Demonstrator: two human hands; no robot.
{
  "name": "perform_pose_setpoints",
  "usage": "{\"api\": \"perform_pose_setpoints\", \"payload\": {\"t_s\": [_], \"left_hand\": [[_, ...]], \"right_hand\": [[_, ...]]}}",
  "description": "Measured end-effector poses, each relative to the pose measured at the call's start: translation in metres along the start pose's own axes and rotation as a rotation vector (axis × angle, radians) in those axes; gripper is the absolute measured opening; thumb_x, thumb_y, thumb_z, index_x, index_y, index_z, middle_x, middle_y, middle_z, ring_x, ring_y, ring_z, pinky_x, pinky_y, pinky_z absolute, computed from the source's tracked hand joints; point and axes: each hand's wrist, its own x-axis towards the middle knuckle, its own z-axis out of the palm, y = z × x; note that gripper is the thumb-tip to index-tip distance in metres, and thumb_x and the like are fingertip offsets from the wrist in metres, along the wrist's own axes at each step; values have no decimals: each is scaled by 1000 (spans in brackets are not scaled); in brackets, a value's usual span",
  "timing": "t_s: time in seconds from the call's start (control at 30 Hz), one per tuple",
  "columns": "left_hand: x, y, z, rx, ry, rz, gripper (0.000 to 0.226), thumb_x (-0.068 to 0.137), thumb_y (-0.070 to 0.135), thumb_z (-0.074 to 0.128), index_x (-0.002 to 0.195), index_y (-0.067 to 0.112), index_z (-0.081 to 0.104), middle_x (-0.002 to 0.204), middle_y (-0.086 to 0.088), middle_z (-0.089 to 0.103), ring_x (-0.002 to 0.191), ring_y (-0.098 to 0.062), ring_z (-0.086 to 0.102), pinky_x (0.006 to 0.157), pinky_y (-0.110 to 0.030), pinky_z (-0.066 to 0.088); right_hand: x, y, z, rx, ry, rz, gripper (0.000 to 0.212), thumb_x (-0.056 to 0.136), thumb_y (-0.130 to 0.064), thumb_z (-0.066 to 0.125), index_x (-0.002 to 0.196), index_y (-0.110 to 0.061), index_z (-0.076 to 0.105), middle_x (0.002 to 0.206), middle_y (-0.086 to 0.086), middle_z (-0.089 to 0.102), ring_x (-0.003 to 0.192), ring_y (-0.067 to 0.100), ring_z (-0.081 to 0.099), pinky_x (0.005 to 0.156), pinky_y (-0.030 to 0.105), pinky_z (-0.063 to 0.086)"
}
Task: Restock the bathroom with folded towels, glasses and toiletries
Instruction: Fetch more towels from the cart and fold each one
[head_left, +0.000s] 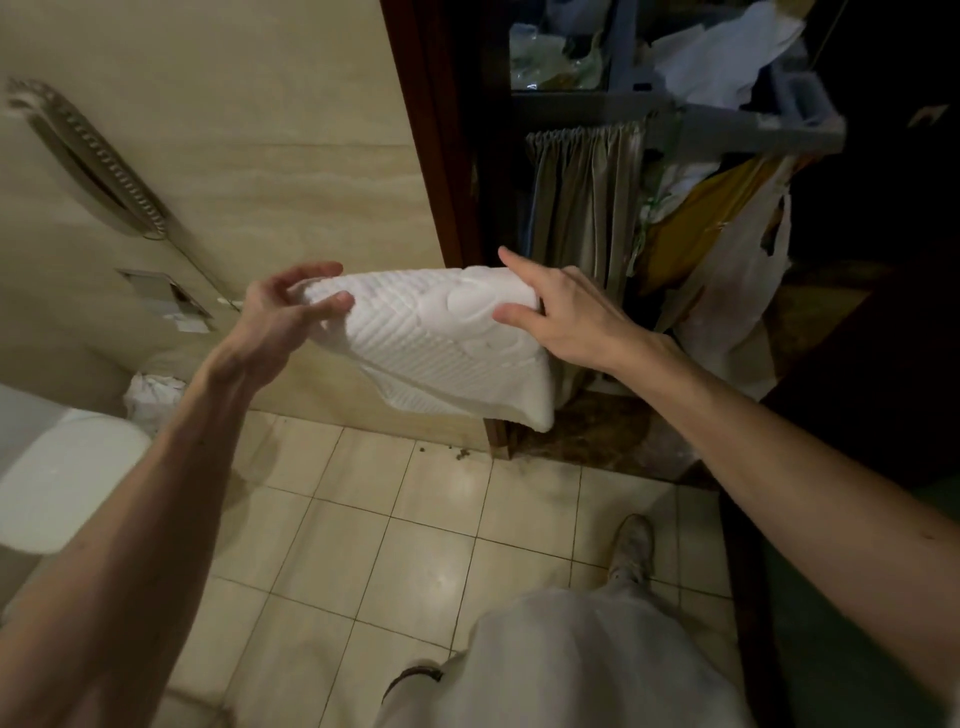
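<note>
A white folded towel (436, 343) with a ribbed, embossed weave hangs in the air in front of me, above the tiled floor. My left hand (283, 317) pinches its left upper corner between thumb and fingers. My right hand (558, 306) grips the right upper corner, thumb on the near face and fingers over the top edge. The towel's lower edge droops down to the right.
A housekeeping cart (675, 130) with linen, bags and a grey curtain stands in the dark doorway at the right. A toilet (57, 478) is at the left, with a tied white bag (153, 397) beside it. A wall phone (88, 156) and a recessed paper holder (166, 299) hang on the beige wall.
</note>
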Motion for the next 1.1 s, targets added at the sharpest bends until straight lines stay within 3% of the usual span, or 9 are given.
{"api": "perform_pose_setpoints", "payload": {"t_s": [0.07, 0.17, 0.27, 0.37, 0.57, 0.7, 0.8, 0.97, 1.1], "left_hand": [[4, 2, -3, -2, -39, -5, 47, 76, 14, 80, 121, 19, 67, 122, -12, 67, 96, -18, 71, 78, -26, 59], [10, 5, -5, 10, -95, -34, 60, 67, 20, 81, 125, 18, 65, 126, -11, 64, 101, -21, 69, 78, -30, 58], [17, 3, -11, 47, -189, -88, 72, 64, 24, 85, 130, 14, 61, 130, -12, 59, 107, -27, 65, 79, -29, 60], [22, -4, -16, 106, -285, -130, 89, 46, 35, 99, 124, 13, 64, 129, -13, 60, 112, -32, 64, 83, -32, 60], [16, -12, -7, 247, -372, -124, 59, 60, 21, 89, 114, 12, 68, 121, -13, 66, 111, -32, 65, 86, -33, 60], [12, -12, 2, 330, -337, -128, 58, 61, 21, 84, 116, 14, 67, 114, -5, 68, 103, -22, 68, 87, -34, 59], [10, -13, 11, 380, -286, -99, 62, 63, 24, 82, 121, 12, 66, 110, -1, 65, 94, -14, 66, 73, -24, 59], [15, -23, 24, 537, -155, -17, 60, 67, 32, 87, 118, 7, 69, 117, -11, 66, 98, -24, 65, 78, -33, 58], [12, -21, 37, 615, -94, 95, 57, 67, 40, 86, 110, 6, 73, 106, -8, 69, 89, -19, 63, 63, -19, 50]], "right_hand": [[5, -2, -2, -38, -5, 15, 74, 98, -35, 59, 157, -14, 20, 103, -2, 67, 102, 16, 63, 87, 25, 45], [15, -4, -1, -59, 1, 38, 75, 96, -34, 63, 156, -12, 23, 145, 12, 51, 133, 24, 50, 105, 32, 39], [22, -2, 2, -44, -11, 88, 73, 93, -36, 66, 153, -12, 32, 152, 11, 44, 138, 25, 44, 109, 38, 37], [21, 1, 4, -4, -13, 136, 67, 91, -35, 69, 148, -12, 42, 145, 9, 52, 129, 23, 53, 102, 35, 44], [16, 13, 8, 56, -72, 180, 34, 80, -31, 81, 109, -15, 73, 95, -1, 71, 89, 13, 68, 63, 23, 50], [12, 24, 15, 63, -29, 223, 34, 79, -26, 82, 109, -13, 72, 98, -1, 69, 90, 14, 65, 59, 17, 43], [9, 31, 21, 41, 86, 243, 35, 80, -24, 82, 110, -9, 71, 98, 3, 69, 86, 14, 62, 59, 19, 39], [6, 38, 26, -90, 199, 293, 37, 79, -34, 81, 109, -15, 71, 99, 3, 71, 84, 14, 60, 66, 25, 38], [3, 47, 22, -87, 233, 299, 27, 82, -32, 79, 101, -16, 68, 93, -3, 61, 84, 13, 53, 56, 21, 30]]}}
